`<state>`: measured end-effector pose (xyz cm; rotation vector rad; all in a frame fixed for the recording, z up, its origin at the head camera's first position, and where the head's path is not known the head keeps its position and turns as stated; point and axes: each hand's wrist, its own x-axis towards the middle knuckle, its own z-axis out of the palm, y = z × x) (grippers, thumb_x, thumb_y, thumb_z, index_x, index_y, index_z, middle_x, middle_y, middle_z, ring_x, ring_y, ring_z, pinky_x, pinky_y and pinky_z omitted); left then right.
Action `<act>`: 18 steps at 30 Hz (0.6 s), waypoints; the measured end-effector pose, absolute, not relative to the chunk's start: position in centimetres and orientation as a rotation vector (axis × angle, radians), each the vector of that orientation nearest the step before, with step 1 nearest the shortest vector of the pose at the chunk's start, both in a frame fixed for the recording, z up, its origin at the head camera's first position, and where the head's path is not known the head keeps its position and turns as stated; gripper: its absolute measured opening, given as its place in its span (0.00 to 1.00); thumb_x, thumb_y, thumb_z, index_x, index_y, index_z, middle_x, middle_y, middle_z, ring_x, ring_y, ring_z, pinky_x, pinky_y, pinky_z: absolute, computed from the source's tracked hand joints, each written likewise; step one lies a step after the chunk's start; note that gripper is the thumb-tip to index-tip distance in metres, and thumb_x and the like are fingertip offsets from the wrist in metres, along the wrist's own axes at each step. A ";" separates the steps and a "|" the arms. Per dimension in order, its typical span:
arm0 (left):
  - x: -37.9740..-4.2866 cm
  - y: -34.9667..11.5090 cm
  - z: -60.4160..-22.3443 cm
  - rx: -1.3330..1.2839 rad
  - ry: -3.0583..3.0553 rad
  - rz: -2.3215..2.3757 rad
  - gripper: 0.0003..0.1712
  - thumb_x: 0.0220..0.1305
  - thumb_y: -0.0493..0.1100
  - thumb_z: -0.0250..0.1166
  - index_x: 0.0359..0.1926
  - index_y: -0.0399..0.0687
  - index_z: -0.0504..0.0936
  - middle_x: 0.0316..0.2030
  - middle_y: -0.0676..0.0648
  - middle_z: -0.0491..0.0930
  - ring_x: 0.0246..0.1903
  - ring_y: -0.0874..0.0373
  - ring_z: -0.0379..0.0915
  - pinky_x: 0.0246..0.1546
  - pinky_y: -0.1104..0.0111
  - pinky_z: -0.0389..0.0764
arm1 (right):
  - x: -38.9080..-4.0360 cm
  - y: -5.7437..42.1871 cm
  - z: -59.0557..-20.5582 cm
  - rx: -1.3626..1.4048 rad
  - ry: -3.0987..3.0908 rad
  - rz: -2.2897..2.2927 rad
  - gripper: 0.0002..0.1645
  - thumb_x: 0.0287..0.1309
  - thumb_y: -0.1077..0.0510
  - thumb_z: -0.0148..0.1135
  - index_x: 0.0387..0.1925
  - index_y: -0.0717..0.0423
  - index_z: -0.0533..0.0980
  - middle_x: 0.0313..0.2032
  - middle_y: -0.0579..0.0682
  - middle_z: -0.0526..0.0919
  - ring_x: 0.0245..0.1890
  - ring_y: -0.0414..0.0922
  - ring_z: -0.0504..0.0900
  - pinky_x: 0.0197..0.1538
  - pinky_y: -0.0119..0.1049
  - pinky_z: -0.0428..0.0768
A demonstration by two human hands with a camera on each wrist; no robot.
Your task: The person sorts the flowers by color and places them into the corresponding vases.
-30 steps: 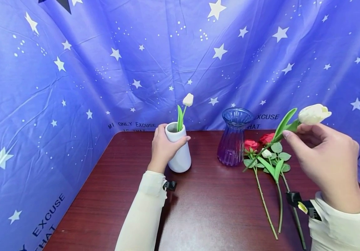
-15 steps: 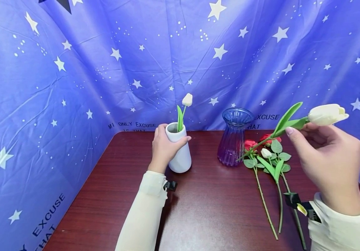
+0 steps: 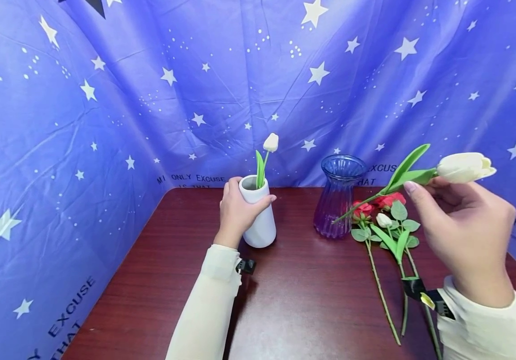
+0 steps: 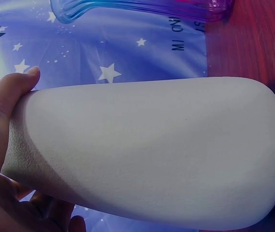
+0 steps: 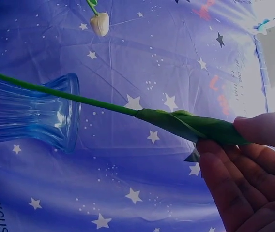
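My left hand [image 3: 237, 212] grips the upper part of a white vase [image 3: 260, 222], its thumb across the near side below the rim. One white tulip [image 3: 271, 143] with green leaves stands in that vase, leaning slightly right. On the right, my right hand [image 3: 469, 230] pinches a second white tulip [image 3: 462, 167] near its leaves, just below the bloom. This tulip tilts, its stem pointing down and left across the blue-purple glass vase [image 3: 333, 200]. In the right wrist view, thumb and fingertips press on the green leaf [image 5: 195, 126].
Red roses [image 3: 388, 200] and a smaller white tulip [image 3: 384, 220] lie on the dark wooden table [image 3: 303, 305], right of the glass vase, stems toward the front. A blue star-printed cloth [image 3: 240, 75] hangs behind and at both sides.
The tulip in my right hand has tipped further toward level, and its stem end has moved left over the glass vase. The left hand stays on the white vase.
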<state>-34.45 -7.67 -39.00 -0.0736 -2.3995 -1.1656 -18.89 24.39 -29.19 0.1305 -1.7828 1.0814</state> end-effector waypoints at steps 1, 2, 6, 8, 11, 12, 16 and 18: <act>-34.4 -7.7 -39.0 -0.074 -2.400 -1.165 0.51 0.41 0.73 0.78 0.61 0.52 0.71 0.52 0.50 0.75 0.49 0.49 0.76 0.51 0.51 0.76 | -19.0 24.4 -29.3 0.136 -1.778 1.083 0.06 0.48 0.70 0.76 0.29 0.65 0.84 0.26 0.22 0.83 0.26 0.19 0.81 0.36 0.11 0.75; -34.4 -7.7 -38.9 -0.075 -2.402 -1.164 0.51 0.42 0.72 0.78 0.61 0.52 0.71 0.52 0.49 0.75 0.49 0.49 0.76 0.51 0.51 0.76 | -19.1 24.5 -29.4 0.142 -1.775 1.076 0.06 0.48 0.70 0.76 0.29 0.67 0.84 0.26 0.22 0.83 0.25 0.19 0.81 0.35 0.11 0.75; -34.4 -7.7 -38.9 -0.080 -2.402 -1.167 0.51 0.42 0.72 0.78 0.61 0.52 0.72 0.51 0.50 0.75 0.49 0.49 0.76 0.50 0.51 0.76 | -19.3 24.7 -29.5 0.171 -1.768 1.046 0.06 0.50 0.68 0.77 0.30 0.67 0.85 0.28 0.22 0.84 0.26 0.20 0.82 0.36 0.12 0.75; -34.4 -7.6 -38.9 -0.081 -2.400 -1.168 0.51 0.42 0.72 0.78 0.61 0.52 0.72 0.51 0.50 0.76 0.49 0.49 0.76 0.50 0.51 0.76 | -19.4 24.6 -29.5 0.192 -1.752 1.067 0.06 0.50 0.68 0.76 0.29 0.59 0.85 0.28 0.24 0.85 0.27 0.22 0.83 0.36 0.13 0.77; -34.4 -7.6 -38.9 -0.075 -2.399 -1.170 0.51 0.41 0.72 0.78 0.61 0.51 0.72 0.51 0.49 0.76 0.49 0.48 0.76 0.50 0.51 0.76 | -19.5 24.3 -29.3 0.205 -1.711 1.128 0.11 0.51 0.69 0.76 0.28 0.50 0.84 0.27 0.29 0.86 0.26 0.25 0.84 0.35 0.15 0.78; -34.4 -7.6 -38.9 -0.073 -2.398 -1.173 0.51 0.41 0.72 0.78 0.61 0.51 0.72 0.51 0.49 0.76 0.49 0.48 0.76 0.50 0.51 0.76 | -19.5 24.2 -29.2 0.203 -1.693 1.147 0.11 0.50 0.69 0.76 0.28 0.51 0.84 0.27 0.30 0.86 0.25 0.26 0.84 0.34 0.15 0.78; -34.3 -7.7 -38.9 -0.070 -2.403 -1.172 0.52 0.41 0.72 0.79 0.61 0.52 0.71 0.51 0.49 0.75 0.48 0.48 0.76 0.50 0.51 0.77 | -19.6 23.6 -28.9 0.202 -1.632 1.211 0.05 0.49 0.71 0.75 0.26 0.65 0.83 0.24 0.36 0.87 0.21 0.29 0.82 0.31 0.17 0.78; -34.4 -7.7 -38.9 -0.075 -2.407 -1.172 0.52 0.41 0.73 0.78 0.61 0.52 0.71 0.52 0.50 0.75 0.49 0.48 0.76 0.51 0.51 0.76 | -19.6 23.3 -28.7 0.211 -1.606 1.238 0.07 0.49 0.72 0.75 0.26 0.72 0.82 0.24 0.38 0.87 0.21 0.31 0.81 0.30 0.18 0.78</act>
